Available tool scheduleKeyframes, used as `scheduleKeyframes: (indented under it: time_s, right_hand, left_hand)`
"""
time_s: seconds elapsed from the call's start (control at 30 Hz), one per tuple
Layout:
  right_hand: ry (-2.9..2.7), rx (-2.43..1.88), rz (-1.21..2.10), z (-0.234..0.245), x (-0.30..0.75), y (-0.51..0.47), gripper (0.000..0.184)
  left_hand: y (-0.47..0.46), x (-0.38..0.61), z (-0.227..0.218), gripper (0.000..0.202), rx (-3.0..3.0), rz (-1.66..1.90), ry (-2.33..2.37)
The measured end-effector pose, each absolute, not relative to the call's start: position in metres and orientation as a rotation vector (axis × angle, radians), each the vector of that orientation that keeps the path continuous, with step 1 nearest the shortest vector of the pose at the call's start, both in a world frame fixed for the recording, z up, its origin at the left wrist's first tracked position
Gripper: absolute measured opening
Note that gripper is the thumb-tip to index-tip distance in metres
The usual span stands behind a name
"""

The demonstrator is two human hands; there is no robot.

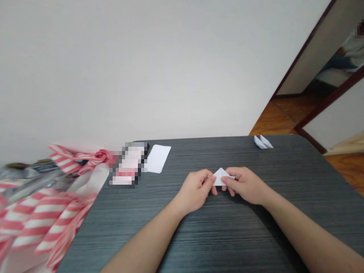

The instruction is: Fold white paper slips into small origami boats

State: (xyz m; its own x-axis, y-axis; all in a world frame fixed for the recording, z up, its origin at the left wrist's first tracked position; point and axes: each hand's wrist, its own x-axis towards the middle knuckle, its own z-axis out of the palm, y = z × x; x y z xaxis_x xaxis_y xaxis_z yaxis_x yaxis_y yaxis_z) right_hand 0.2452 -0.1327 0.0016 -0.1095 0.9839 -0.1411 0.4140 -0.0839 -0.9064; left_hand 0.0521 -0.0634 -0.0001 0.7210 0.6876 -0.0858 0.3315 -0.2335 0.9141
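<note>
A small white piece of folded paper (221, 175), peaked at the top, is held just above the dark table (187, 235). My left hand (198, 189) pinches its left side between thumb and fingers. On the right side, my right hand (245, 185) grips it the same way, the thumb lying across the front. Both hands' fingertips partly cover the paper's lower corners. Toward the back right of the table stand small folded paper pieces (262, 142), white and pointed. A stack or sheet of white paper (159, 158) lies at the back left.
Beside the white paper is a blurred-out, phone-like flat object (129, 163). Red-and-white striped cloth (36, 216) is heaped left of the table. A pale wall (170, 68) rises behind the table's far edge. Through a doorway at the right, a person (341, 57) is partly visible.
</note>
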Motion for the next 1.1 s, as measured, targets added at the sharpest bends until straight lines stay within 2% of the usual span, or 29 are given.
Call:
scheduleKeyframes:
  time_s: [1.1]
  right_hand:
    - [-1.445,-1.54,1.139,-0.012,0.258,-0.133,0.03]
  left_hand:
    - [-0.06,0.051,-0.018,0.035,1.553,0.516,0.839]
